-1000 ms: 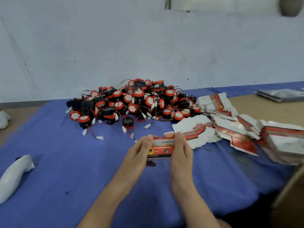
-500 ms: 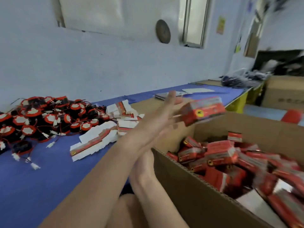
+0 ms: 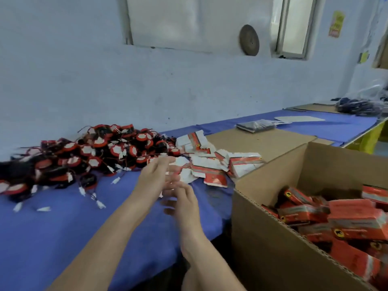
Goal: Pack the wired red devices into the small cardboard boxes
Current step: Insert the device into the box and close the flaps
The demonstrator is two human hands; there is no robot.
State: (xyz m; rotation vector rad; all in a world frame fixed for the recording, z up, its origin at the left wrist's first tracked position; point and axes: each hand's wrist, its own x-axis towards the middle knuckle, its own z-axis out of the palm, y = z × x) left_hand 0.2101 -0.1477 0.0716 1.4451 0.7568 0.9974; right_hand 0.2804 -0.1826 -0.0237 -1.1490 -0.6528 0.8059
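A heap of red and black wired devices (image 3: 100,152) with white plugs lies on the blue cloth at the left. To its right sits a pile of flat red and white small boxes (image 3: 212,164). My left hand (image 3: 156,175) hovers over the cloth with fingers stretched toward the flat boxes, holding nothing. My right hand (image 3: 184,200) is just below it, blurred, with relaxed fingers and nothing in it. Both hands are between the device heap and the big carton.
A large open cardboard carton (image 3: 270,223) stands at the right, holding several closed red boxes (image 3: 352,219). A flat cardboard sheet (image 3: 258,141) lies behind it. A dark packet (image 3: 255,125) and bagged goods (image 3: 361,106) lie farther along the bench.
The closed red box that my left hand held over the carton is gone from it. Both hands have swung back left over the blue cloth, empty.
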